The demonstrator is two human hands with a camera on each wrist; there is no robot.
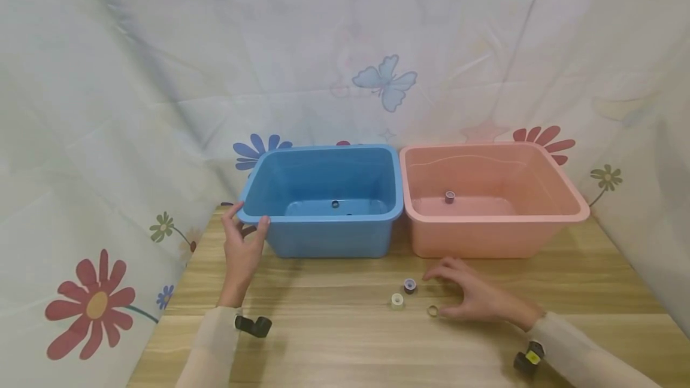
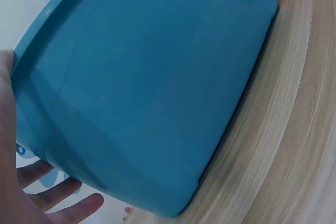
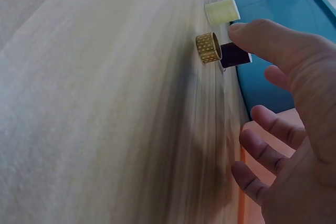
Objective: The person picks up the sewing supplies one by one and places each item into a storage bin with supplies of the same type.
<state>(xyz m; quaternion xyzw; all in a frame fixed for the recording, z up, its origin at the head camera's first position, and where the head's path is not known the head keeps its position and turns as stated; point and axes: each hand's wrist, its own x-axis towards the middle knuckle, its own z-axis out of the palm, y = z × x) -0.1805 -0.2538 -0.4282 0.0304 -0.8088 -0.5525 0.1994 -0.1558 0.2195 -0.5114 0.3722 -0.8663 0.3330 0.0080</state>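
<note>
My left hand (image 1: 244,256) rests at the front left corner of the blue bin (image 1: 329,237). Its thumb touches the front rim and the other fingers spread loosely along the left side. Over the table, my right hand (image 1: 474,293) is held with fingers apart and nothing between them. Just beside its thumb lies a gold ring (image 1: 433,311), whose textured band (image 3: 208,48) shows in the right wrist view. Close by stand a pale yellow thread spool (image 1: 397,301) and a dark purple thread spool (image 1: 410,286).
Beside the blue bin stands a pink bin (image 1: 485,238), with a small dark spool (image 1: 450,197) inside. A small dark ring-like thing (image 1: 335,203) lies in the blue bin, and part of another dark thing shows at its front rim. Behind hangs a patterned curtain (image 1: 323,47).
</note>
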